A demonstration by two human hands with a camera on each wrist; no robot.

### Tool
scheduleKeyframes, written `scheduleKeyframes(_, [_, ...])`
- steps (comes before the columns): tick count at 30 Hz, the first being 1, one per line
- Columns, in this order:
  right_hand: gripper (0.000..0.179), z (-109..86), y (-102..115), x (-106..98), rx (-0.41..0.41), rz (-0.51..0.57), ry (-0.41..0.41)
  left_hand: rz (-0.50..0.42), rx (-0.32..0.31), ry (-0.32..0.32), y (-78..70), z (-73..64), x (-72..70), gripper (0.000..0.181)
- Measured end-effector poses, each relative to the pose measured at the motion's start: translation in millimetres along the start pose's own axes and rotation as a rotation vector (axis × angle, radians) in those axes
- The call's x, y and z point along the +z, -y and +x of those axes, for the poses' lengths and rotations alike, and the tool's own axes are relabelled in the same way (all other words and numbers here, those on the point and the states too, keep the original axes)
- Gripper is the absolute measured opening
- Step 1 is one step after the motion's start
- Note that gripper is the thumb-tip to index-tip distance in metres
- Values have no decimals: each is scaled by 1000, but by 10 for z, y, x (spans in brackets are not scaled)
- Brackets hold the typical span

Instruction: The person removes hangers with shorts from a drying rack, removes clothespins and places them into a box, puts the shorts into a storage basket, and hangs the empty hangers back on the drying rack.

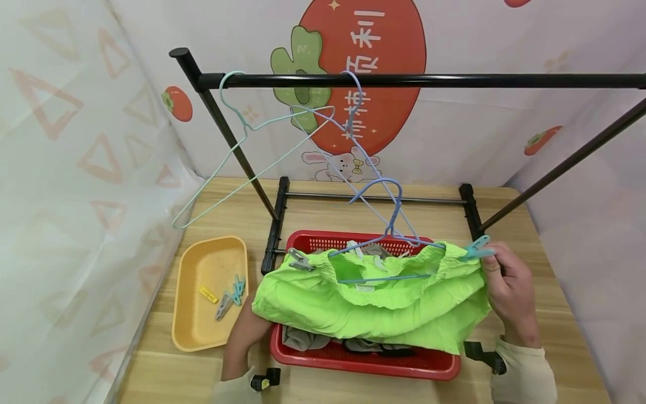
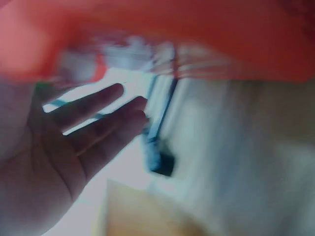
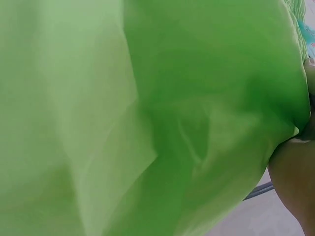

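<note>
A bright green elastic-waist garment [image 1: 373,320] spreads over the red basket, a blue hanger [image 1: 396,210] set in its waistband. A grey clothespin [image 1: 301,261] clips the waistband's left end; a turquoise clothespin [image 1: 476,249] is at the right end. My right hand [image 1: 512,292] pinches that turquoise clothespin between thumb and fingers. In the right wrist view, green cloth covers most of the picture. My left hand [image 2: 64,152] is under the garment's left side, its fingers extended; the head view shows only the wrist and forearm.
The red basket [image 1: 363,367] holds grey clothes. A yellow tray [image 1: 184,314] at left contains several clothespins [image 1: 222,307]. Above the basket runs a black rack bar [image 1: 454,81], with a mint hanger [image 1: 242,188] and another blue hanger [image 1: 360,148] hooked on it.
</note>
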State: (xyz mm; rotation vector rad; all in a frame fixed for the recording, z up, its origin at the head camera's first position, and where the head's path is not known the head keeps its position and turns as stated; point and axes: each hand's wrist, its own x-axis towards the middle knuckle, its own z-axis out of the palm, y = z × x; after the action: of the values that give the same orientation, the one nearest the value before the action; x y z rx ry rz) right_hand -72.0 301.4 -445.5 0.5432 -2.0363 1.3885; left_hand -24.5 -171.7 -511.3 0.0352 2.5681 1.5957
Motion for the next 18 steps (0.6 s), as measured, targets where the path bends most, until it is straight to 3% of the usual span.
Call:
scheduleKeyframes(2, [27, -22, -4, -8, 9, -8, -6, 2, 89, 14, -21, 12, -86, 51])
scheduleKeyframes(4, [26, -35, -6, -17, 16, -15, -11, 63, 182, -4, -54, 11, -176, 56])
scheduleKeyframes(7, [20, -41, -6, -37, 25, -53, -7, 165, 299, -110, -145, -4, -291, 51])
scheduleKeyframes(11, [15, -34, -5, -66, 56, -125, 2, 138, 389, -242, -332, 4, -371, 41])
scheduleKeyframes(14, [15, -24, 4, -58, 92, -152, 11, 81, 439, -268, -465, 57, -379, 38])
scheduleKeyframes(18, [15, -15, 48, -21, 132, -167, 37, 102, 484, -265, -579, 170, -342, 37])
